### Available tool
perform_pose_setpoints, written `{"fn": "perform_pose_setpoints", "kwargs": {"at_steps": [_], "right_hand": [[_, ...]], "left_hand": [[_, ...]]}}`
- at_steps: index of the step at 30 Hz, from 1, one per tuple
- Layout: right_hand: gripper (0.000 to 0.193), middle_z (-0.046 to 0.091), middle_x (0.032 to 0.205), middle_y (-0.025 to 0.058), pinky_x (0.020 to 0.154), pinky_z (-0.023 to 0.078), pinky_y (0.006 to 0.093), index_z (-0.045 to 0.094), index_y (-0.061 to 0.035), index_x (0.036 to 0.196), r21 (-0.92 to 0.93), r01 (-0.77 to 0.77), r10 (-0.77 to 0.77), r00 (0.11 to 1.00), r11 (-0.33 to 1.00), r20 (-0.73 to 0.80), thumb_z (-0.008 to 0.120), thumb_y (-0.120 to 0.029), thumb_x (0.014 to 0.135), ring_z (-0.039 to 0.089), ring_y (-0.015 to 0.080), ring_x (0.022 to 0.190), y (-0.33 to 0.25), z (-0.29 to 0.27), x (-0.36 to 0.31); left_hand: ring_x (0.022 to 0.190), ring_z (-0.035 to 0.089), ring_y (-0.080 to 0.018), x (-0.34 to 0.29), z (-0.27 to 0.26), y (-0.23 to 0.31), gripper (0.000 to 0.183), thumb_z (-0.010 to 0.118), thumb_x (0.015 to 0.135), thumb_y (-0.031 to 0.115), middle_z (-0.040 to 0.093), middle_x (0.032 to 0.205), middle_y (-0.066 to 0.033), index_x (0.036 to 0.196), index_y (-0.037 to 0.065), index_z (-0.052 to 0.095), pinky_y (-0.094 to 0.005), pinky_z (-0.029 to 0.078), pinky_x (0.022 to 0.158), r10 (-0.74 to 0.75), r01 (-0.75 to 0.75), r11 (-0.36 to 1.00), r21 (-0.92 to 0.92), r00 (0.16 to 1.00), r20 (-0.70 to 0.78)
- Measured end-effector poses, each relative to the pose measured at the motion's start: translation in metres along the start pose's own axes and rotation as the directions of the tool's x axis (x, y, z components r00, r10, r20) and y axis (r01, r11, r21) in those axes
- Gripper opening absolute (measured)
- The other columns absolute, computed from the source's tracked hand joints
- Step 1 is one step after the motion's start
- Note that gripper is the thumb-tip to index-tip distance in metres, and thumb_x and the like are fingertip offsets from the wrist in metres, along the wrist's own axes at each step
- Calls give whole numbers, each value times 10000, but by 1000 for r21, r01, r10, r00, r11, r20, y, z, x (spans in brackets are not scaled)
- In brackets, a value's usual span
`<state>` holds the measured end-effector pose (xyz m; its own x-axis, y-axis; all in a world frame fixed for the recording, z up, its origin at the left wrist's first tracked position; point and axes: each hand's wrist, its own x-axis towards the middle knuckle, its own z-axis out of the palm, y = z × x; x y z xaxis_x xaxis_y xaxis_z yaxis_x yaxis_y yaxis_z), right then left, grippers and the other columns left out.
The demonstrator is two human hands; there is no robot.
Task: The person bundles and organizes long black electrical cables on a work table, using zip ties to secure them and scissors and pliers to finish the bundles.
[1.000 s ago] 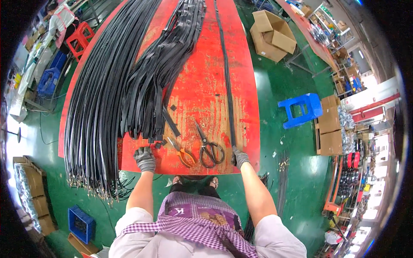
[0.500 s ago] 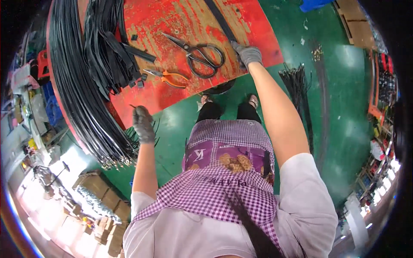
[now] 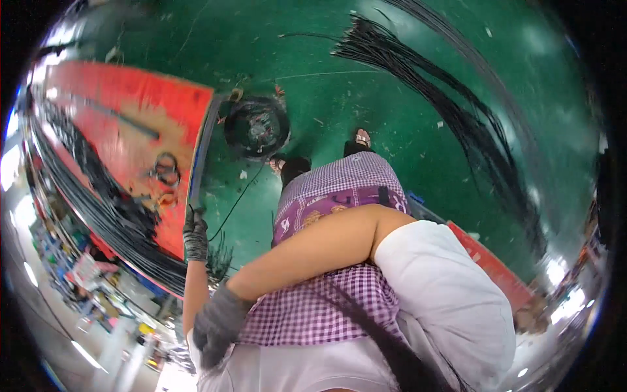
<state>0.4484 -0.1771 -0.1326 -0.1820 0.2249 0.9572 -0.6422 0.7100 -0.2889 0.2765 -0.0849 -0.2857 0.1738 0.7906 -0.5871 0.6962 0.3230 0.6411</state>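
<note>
My left hand (image 3: 194,235), in a dark grey glove, rests at the near edge of the red table (image 3: 130,111). Its fingers are closed on the end of a long black strip (image 3: 203,147) that runs along that edge. My right arm crosses my body. My gloved right hand (image 3: 219,320) hangs by my left elbow with loose fingers and holds nothing. On the table lie black scissors (image 3: 166,168), orange-handled pliers (image 3: 167,198) and a thick bundle of black cables (image 3: 85,196).
A round black tub (image 3: 257,127) stands on the green floor beside the table corner. A long sheaf of black cables (image 3: 450,111) lies across the floor at the right. A thin wire (image 3: 236,199) trails near my feet. A red board (image 3: 491,262) lies at my right.
My view has swung right, so the table now sits at the far left. My right hand left the table and crossed my body. My left hand moved to the table's edge.
</note>
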Motion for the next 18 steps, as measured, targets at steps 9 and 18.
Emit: {"fn": "perform_pose_setpoints", "kwargs": {"at_steps": [9, 18], "right_hand": [[325, 558, 871, 144, 599, 408, 388, 472, -42, 1020, -277, -507, 557, 818, 816, 146, 454, -235, 758, 546, 280, 722, -188, -120, 11], [169, 523, 777, 89, 579, 413, 285, 500, 3, 807, -552, -679, 211, 703, 485, -679, 450, -149, 755, 501, 155, 717, -257, -244, -146]], "left_hand": [[855, 516, -195, 41, 141, 185, 250, 423, 824, 180, 553, 935, -130, 989, 9, 502, -278, 388, 763, 258, -557, 592, 582, 816, 518], [828, 524, -174, 101, 358, 238, 249, 440, 817, 170, 549, 928, -107, 1002, 14, 499, -254, 400, 743, 24, -72, 996, 57, 807, 589]]}}
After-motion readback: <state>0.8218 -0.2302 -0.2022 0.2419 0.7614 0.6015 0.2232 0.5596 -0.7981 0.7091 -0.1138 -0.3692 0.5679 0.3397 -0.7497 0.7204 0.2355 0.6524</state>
